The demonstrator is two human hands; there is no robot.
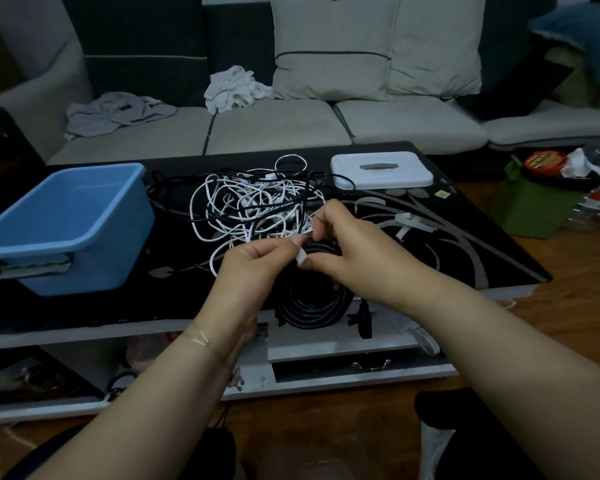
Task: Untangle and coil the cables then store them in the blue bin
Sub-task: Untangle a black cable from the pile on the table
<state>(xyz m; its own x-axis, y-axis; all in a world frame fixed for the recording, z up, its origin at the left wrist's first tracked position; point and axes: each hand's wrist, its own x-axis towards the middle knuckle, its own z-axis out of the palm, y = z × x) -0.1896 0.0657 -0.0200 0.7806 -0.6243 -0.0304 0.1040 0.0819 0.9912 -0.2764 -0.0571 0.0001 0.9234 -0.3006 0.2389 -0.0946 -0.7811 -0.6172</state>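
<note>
A coiled black cable point(312, 303) hangs over the front edge of the black table, held up at its top by both hands. My left hand point(253, 271) and my right hand point(347, 247) pinch a small white strip point(302, 258) at the top of the coil. A black plug point(363, 318) dangles on the coil's right. Behind the hands lies a tangle of white and black cables point(253, 202). The blue bin point(66, 223) stands on the table's left side; nothing shows inside it.
A white lidded box point(381, 169) sits at the table's back right. White strips point(409, 223) lie on the table right of the hands. A grey sofa with cushions and crumpled clothes runs behind. A green bag point(530, 209) and clutter sit on the floor at right.
</note>
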